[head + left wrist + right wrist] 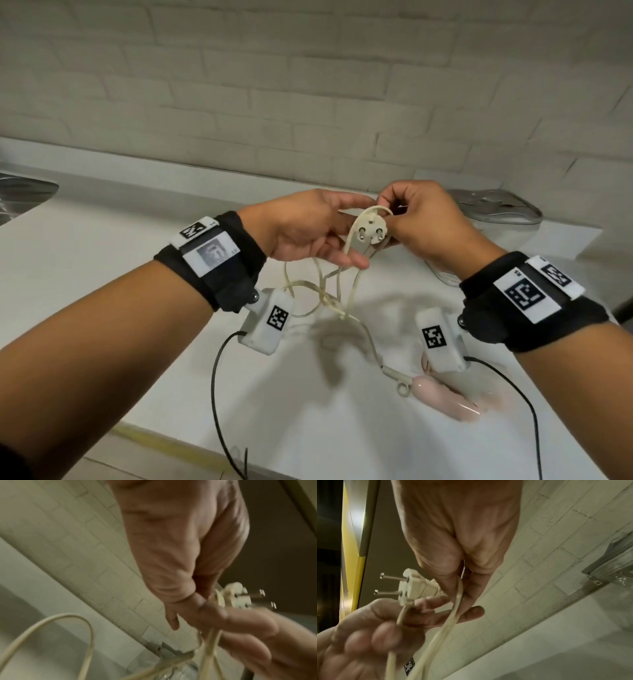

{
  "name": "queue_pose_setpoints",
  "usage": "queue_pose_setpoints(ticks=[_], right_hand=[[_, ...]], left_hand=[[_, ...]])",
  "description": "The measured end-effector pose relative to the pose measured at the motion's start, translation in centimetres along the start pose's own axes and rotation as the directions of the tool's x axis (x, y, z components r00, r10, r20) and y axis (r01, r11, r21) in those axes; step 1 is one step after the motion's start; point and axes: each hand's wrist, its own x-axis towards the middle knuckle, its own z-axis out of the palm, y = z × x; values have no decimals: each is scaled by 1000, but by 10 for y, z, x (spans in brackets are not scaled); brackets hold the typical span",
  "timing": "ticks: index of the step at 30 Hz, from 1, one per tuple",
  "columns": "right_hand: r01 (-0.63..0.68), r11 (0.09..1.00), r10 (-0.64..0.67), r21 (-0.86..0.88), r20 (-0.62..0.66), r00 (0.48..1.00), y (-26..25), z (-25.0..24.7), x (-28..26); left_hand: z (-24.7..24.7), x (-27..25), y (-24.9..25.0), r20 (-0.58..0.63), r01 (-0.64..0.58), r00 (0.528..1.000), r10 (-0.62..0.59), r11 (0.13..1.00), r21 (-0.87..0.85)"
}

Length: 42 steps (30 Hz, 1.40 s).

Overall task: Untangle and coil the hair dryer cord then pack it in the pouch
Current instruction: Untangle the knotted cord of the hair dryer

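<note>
Both hands are raised above the white counter [144, 260]. My right hand [421, 222] pinches the cream cord [343, 316] where it loops just behind the two-pin plug [371, 231]. The pinch shows in the right wrist view, right hand [462, 534] on cord [453, 615] beside the plug [416, 586]. My left hand [308, 233] holds the plug end, with strands draped over its fingers [368, 628]. Tangled loops hang down to the pink hair dryer [448, 397] lying on the counter. A clear, silvery pouch [500, 212] sits at the back right.
A metal sink [24, 195] is at the far left. A white brick wall [308, 85] backs the counter. The counter's front edge [171, 442] runs close below my left forearm. Black camera cables [215, 394] hang from both wrists.
</note>
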Motion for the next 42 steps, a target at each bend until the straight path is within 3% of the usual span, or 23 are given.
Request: queue_pose_setpoints(ticks=[2, 5, 7, 10, 13, 15, 18, 20, 23, 24, 25, 27, 28, 30, 33, 36, 40, 42], right_hand=[[20, 999, -19, 37, -36, 999, 0, 0, 1], [41, 991, -31, 128, -81, 996, 2, -1, 1], [101, 979, -92, 177, -59, 994, 6, -5, -2], [144, 962, -154, 231, 23, 988, 26, -20, -14], [234, 972, -234, 16, 140, 962, 56, -33, -34], [296, 942, -254, -160, 239, 937, 79, -36, -43], [348, 833, -126, -430, 465, 876, 103, -29, -51], [301, 816, 49, -494, 578, 814, 101, -24, -60], [148, 875, 239, -461, 677, 697, 80, -17, -69], [89, 914, 221, -396, 670, 709, 73, -14, -65], [58, 948, 156, -313, 616, 772, 65, -10, -60], [67, 975, 11, -213, 347, 938, 49, -2, -44], [78, 980, -37, -185, 213, 976, 41, 3, -34], [69, 991, -56, -114, 118, 991, 22, 11, -15], [13, 1000, -17, 13, 275, 961, 0, 21, 11], [29, 999, -18, -19, 411, 911, -10, 33, 21], [35, 999, -26, -18, 372, 928, -11, 40, 23], [6, 1000, 1, -20, 320, 947, -10, 39, 23]], left_hand=[[6, 7, -3, 7, -29, 1000, 28, 976, 216], [11, 18, -3, -175, -81, 970, 171, 898, 432], [4, 23, 3, -311, -88, 914, 261, 875, 476], [-19, 18, 18, -511, -185, 768, 387, 897, 402], [-46, 6, 40, -635, -397, 618, 462, 882, 256], [-58, -2, 56, -667, -481, 562, 489, 849, 218], [-62, -11, 78, -690, -540, 514, 509, 817, 201], [-57, -14, 86, -689, -553, 511, 514, 810, 193], [-46, -13, 90, -655, -558, 536, 533, 806, 199], [-43, -13, 90, -640, -559, 549, 538, 805, 197], [-40, -13, 90, -621, -561, 564, 544, 805, 196], [-33, -12, 90, -580, -562, 595, 557, 804, 196], [-30, -12, 89, -562, -562, 606, 564, 803, 199], [-25, -14, 89, -530, -564, 619, 579, 798, 213], [-19, -16, 86, -461, -564, 659, 595, 796, 221], [-17, -19, 78, -408, -541, 697, 590, 806, 241], [-23, -26, 60, -387, -510, 741, 549, 834, 209], [-25, -29, 46, -316, -415, 797, 514, 847, 332]])
